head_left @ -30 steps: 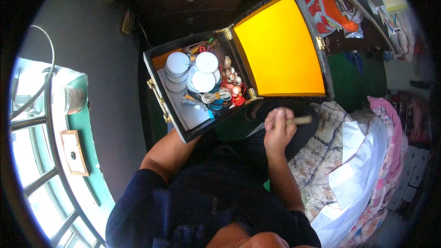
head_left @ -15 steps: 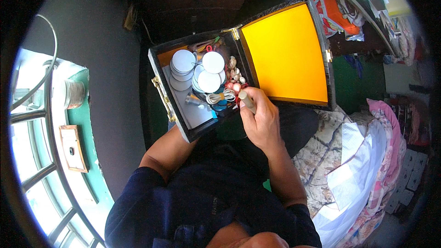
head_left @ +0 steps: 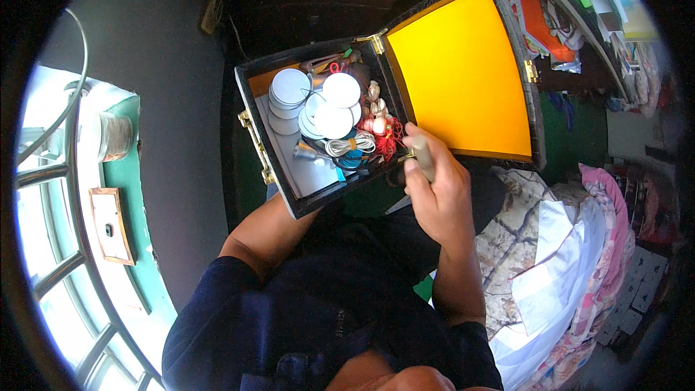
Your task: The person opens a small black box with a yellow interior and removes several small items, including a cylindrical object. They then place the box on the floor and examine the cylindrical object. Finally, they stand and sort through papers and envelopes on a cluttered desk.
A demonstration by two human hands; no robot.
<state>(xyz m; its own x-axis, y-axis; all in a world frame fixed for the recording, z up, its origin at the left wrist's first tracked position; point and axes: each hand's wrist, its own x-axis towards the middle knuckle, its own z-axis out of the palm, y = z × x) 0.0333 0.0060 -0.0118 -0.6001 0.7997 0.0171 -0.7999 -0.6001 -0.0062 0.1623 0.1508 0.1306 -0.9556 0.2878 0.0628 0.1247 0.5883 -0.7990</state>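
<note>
An open dark box [head_left: 302, 205] with a yellow-lined lid [head_left: 463, 76] is tilted in front of me. My left forearm runs under its near left corner; the left hand itself is hidden beneath. Inside lie several white discs [head_left: 332, 122], a bundled white cable [head_left: 350, 145], a small silver cone-shaped piece [head_left: 307, 151], shell-like pieces [head_left: 377, 106] and red string [head_left: 391, 136]. My right hand [head_left: 440, 190], just off the box's right front corner, is closed around a beige rod-like handle [head_left: 423, 159]. Whatever continues below the grip is unclear. A pale pointed sliver [head_left: 399, 205] shows left of that hand.
To the right lie patterned cloth [head_left: 499, 246] and white and pink bedding [head_left: 572, 261]. Shelves with an orange bag [head_left: 543, 25] stand at the upper right. On the left are a barred window [head_left: 54, 275] and a small wooden frame [head_left: 112, 226].
My right hand has moved right and slightly down with the beige handle, away from the box's contents. More red string now shows. The box's lid has shifted a little to the right.
</note>
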